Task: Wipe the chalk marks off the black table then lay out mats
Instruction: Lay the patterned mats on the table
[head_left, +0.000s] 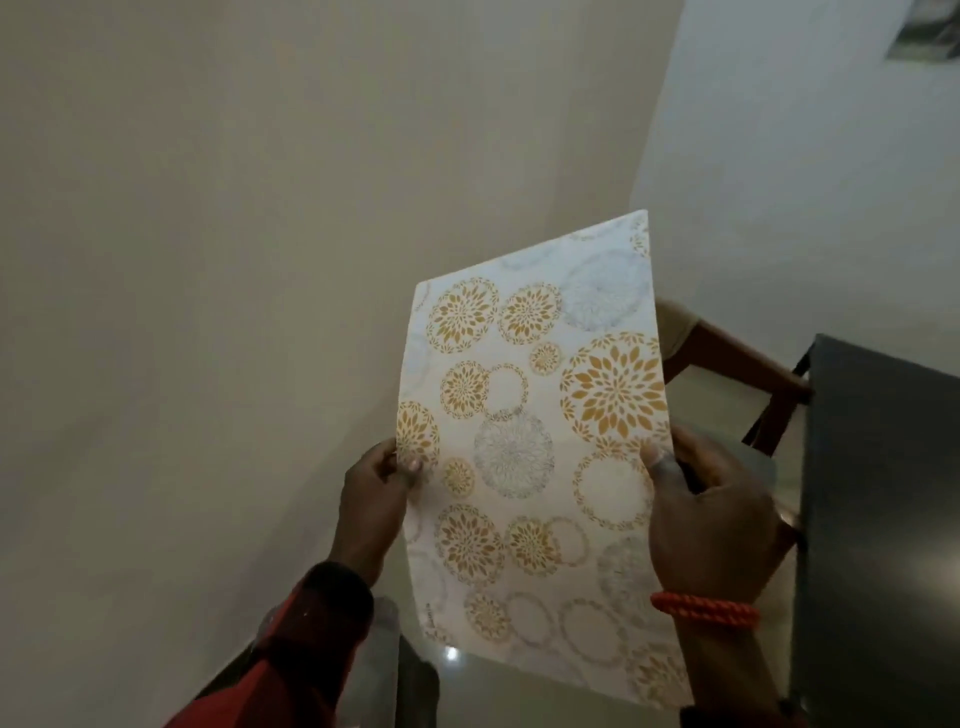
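A white mat (535, 447) printed with gold and grey flower circles is held up in the air in front of me, its long side running away from me. My left hand (371, 499) pinches its left edge, thumb on the printed face. My right hand (711, 514) grips its right edge, thumb on top, an orange band on the wrist. The black table (883, 519) lies to the right of the mat, its top dark and bare where it shows. No chalk marks or cloth are in view.
A wooden chair (737, 364) stands beyond the table's far corner, partly hidden by the mat. A beige wall fills the left and top of the view. Shiny pale floor (519, 691) shows below the mat, with a dark object at the bottom centre.
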